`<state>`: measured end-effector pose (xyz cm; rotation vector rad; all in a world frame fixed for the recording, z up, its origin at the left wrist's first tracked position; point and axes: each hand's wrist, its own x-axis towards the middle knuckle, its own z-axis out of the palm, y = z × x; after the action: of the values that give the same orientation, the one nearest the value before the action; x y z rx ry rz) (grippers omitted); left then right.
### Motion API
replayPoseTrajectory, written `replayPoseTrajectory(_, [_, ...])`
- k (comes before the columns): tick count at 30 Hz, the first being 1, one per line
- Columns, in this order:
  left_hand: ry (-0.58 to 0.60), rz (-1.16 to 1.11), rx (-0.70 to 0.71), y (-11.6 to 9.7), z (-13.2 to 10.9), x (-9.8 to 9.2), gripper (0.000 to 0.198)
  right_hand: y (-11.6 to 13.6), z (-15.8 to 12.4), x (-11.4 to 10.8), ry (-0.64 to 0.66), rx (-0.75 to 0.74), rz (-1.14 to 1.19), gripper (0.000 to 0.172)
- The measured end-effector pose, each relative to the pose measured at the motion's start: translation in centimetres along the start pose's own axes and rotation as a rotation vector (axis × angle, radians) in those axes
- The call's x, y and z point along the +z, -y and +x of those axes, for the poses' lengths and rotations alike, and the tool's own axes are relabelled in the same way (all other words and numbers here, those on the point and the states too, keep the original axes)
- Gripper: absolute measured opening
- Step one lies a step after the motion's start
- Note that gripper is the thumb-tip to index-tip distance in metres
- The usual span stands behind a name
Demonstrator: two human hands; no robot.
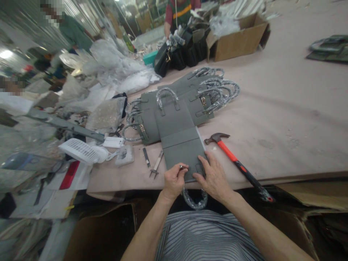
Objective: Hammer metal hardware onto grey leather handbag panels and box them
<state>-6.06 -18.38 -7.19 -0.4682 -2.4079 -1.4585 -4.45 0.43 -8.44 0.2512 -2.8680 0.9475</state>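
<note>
A flat grey handbag point(178, 134) lies opened out on the table in front of me, one wrapped handle at its far end and the other point(194, 199) hanging over the near table edge. My left hand point(174, 180) is closed in a pinch on a small metal piece at the bag's near edge. My right hand point(213, 175) rests on the bag's near right corner, fingers bent and pressing on it. Behind the bag lies a pile of several more grey handbags point(202, 92) with plastic-wrapped handles.
A hammer with a red and black handle point(235, 161) lies right of the bag. Small metal tools point(156, 165) lie to its left, near a white fan point(78, 150). Plastic bags, black handbags point(179, 54), a cardboard box point(239, 38) and other people are at the far end.
</note>
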Motion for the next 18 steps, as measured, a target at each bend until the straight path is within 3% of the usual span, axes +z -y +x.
replayPoseTrajectory(5, [-0.007, 0.051, 0.07, 0.0, 0.0, 0.2, 0.012, -2.4, 1.2, -3.1, -0.065, -0.013, -0.039, 0.047])
replayPoseTrajectory(7, [-0.006, 0.062, 0.066, 0.1, 0.0, 0.3, 0.012, -3.5, 1.5, -4.9, -0.061, 0.079, -0.204, 0.046])
replayPoseTrajectory(10, [0.013, 0.066, 0.048, 0.2, 0.0, 0.5, 0.013, -5.1, 1.7, -7.1, 0.066, 0.262, -0.317, 0.034])
replayPoseTrajectory(13, [0.028, 0.057, 0.024, 0.2, 0.1, 0.7, 0.013, -6.1, 2.0, -8.2, 0.15, 0.556, 0.046, 0.01])
replayPoseTrajectory(15, [0.019, 0.051, 0.014, 0.2, 0.2, 0.8, 0.012, -6.0, 2.3, -8.5, 0.214, 0.71, 0.348, 0.009])
replayPoseTrajectory(18, [0.001, 0.038, 0.012, 0.3, 0.1, 0.9, 0.013, -4.4, 2.5, -9.1, 0.337, 0.747, 0.554, 0.011])
